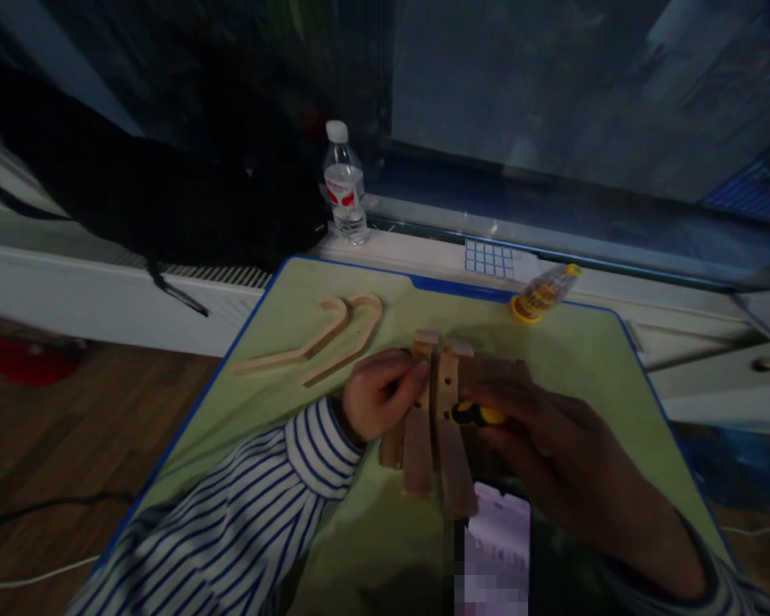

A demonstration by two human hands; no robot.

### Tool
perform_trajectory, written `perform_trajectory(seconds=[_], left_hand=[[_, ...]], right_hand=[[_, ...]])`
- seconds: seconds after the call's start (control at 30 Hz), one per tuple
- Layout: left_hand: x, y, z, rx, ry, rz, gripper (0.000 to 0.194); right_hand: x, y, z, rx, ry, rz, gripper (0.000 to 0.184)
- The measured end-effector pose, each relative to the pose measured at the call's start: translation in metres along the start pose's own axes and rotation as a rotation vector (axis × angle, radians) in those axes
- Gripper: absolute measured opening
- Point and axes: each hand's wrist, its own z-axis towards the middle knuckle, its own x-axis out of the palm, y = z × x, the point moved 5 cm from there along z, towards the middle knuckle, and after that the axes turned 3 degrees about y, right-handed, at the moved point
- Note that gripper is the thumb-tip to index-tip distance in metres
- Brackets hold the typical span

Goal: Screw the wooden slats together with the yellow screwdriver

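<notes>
My left hand (382, 395) is closed on a wooden assembly (447, 389), its thumb pressed along the left upright piece. Two narrow upright wooden pieces stand side by side with a thin gap between them, and dark holes show in their faces. My right hand (552, 436) grips a yellow-and-black screwdriver (481, 414), its dark end against the right upright piece near a hole. The screwdriver's tip cannot be made out. Behind my left hand, two curved wooden hooks (358, 335) lie flat on the table.
The pale green table (352, 539) has a blue edge. A glue bottle with a yellow cap (544, 293) leans at the back right. On the sill stands a water bottle (345, 188), beside a black bag (167, 188). A phone (501, 530) lies at the front.
</notes>
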Motion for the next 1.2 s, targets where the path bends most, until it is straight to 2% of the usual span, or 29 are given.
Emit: perform_trajectory(seconds=[0.07,0.23,0.43,0.6,0.67,0.8,1.0,1.2], left_hand=[[0.0,-0.001,-0.001,0.007,-0.009,-0.025,0.033],[-0.003,-0.006,-0.002,0.028,-0.041,-0.059,0.027],[-0.003,-0.008,-0.003,0.029,-0.041,-0.076,0.021],[-0.004,-0.01,-0.002,0.064,-0.055,-0.08,0.02],[-0.004,-0.011,-0.002,0.082,-0.062,-0.086,0.018],[-0.003,-0.01,-0.003,0.107,-0.067,-0.094,0.014],[-0.003,-0.013,-0.002,0.096,-0.068,-0.073,0.016],[-0.004,-0.015,-0.001,0.116,-0.09,-0.071,0.014]], right_hand=[[0.001,-0.003,-0.003,-0.012,-0.009,0.023,0.029],[0.005,-0.013,-0.014,0.06,-0.04,0.018,0.034],[0.006,-0.016,-0.022,0.133,0.038,0.042,0.038],[0.003,-0.007,-0.018,-0.018,0.05,0.098,0.033],[0.003,-0.006,-0.016,-0.031,0.027,0.11,0.031],[0.002,-0.007,-0.016,0.051,-0.038,0.08,0.029],[0.003,-0.002,-0.014,0.04,-0.059,0.068,0.025],[0.008,-0.006,-0.023,0.155,-0.171,0.094,0.034]])
